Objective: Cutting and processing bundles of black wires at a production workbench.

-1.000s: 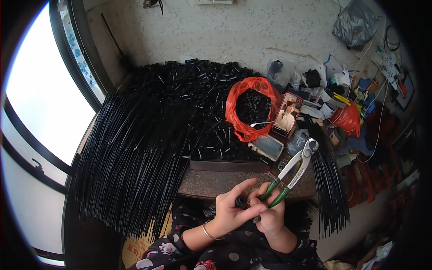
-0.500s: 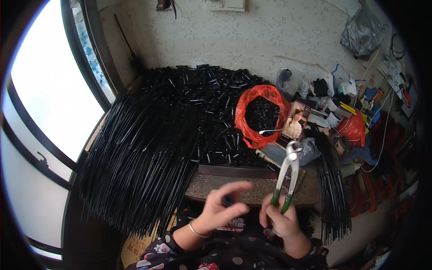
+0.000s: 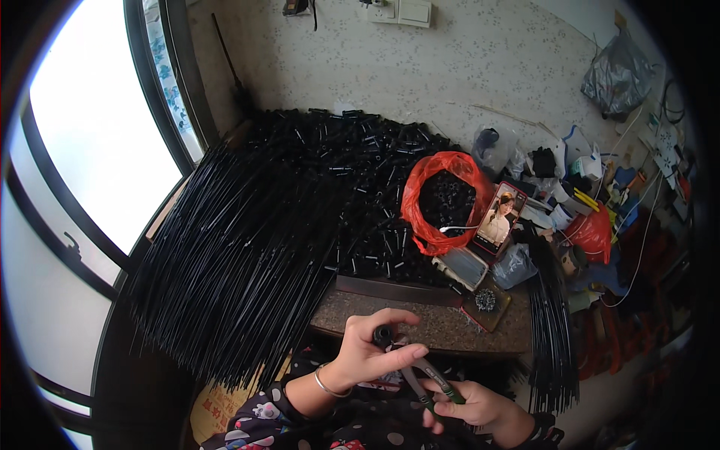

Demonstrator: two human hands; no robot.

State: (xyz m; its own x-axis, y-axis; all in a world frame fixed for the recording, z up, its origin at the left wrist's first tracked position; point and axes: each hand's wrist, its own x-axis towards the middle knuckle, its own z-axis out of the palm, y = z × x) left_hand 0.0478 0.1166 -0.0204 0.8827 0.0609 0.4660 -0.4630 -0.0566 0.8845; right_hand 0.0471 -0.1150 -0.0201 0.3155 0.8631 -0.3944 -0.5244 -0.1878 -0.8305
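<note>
One black tubular piece (image 3: 383, 334) sits in the left hand (image 3: 369, 354), well to the near side of the open red bag (image 3: 411, 201) and a little to its left. I see it nearly end-on: the round mouth faces up at my camera and the rest is lost in the grip, so I can only roughly judge its long axis. That hand curls around the piece, index finger and thumb parted on either side of the mouth.

My right hand (image 3: 474, 405) is clasped on the green handles of the pincers (image 3: 435, 377), also on the bag's near side but slightly to its right. From there the piece lies up and to the left, and the pincers' length slants that way, passing under the left thumb. Their head is mostly hidden; I can't tell whether it touches the piece.

Around the bag, on the bench (image 3: 442, 330), I have a heap of black pieces (image 3: 322, 154) to the left, a phone (image 3: 499, 217) just right, and a small tray (image 3: 495, 319) toward the near edge.
</note>
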